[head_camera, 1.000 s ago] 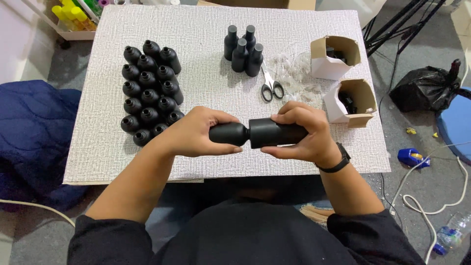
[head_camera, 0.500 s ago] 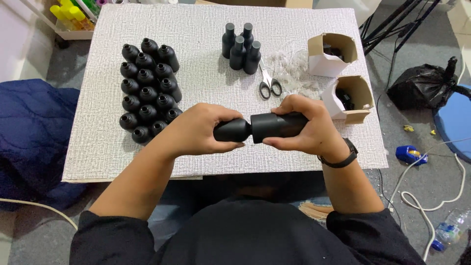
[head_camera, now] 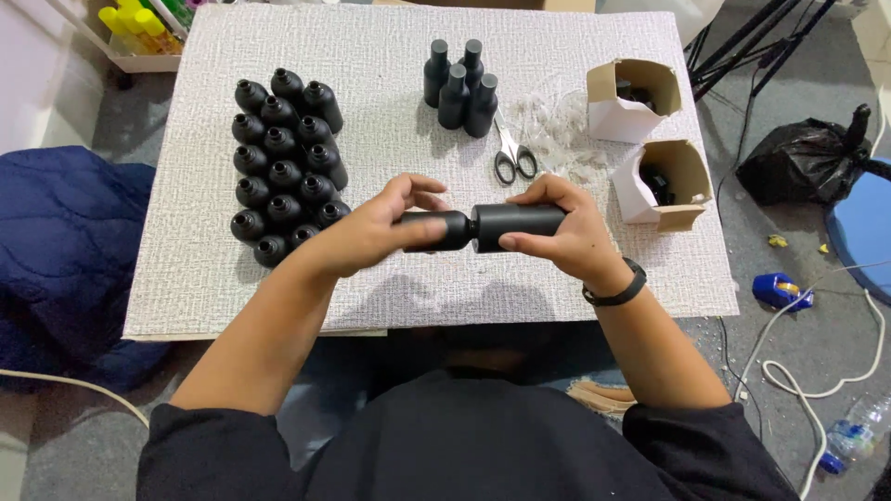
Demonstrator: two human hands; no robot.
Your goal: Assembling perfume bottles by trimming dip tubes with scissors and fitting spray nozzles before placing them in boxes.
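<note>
I hold a black bottle (head_camera: pixel 515 225) sideways over the white textured table (head_camera: pixel 390 102). My right hand (head_camera: pixel 566 237) grips its body. My left hand (head_camera: pixel 371 227) holds the black cap end (head_camera: pixel 436 230), fingers partly lifted off it. A cluster of several open black bottles (head_camera: pixel 283 172) stands at the left of the table, just beyond my left hand. Several capped black bottles (head_camera: pixel 459 85) stand at the back centre.
Scissors (head_camera: pixel 512 153) lie beside clear plastic wrappers (head_camera: pixel 557 130). Two open cardboard boxes (head_camera: pixel 636 97) (head_camera: pixel 664 181) with black parts sit at the right edge. A blue cushion (head_camera: pixel 60 241), a black bag (head_camera: pixel 803 162), cables and a plastic bottle (head_camera: pixel 849 431) lie on the floor.
Both hands have risen slightly with the bottle, away from the table's front edge. My left fingers have opened around the cap end.
</note>
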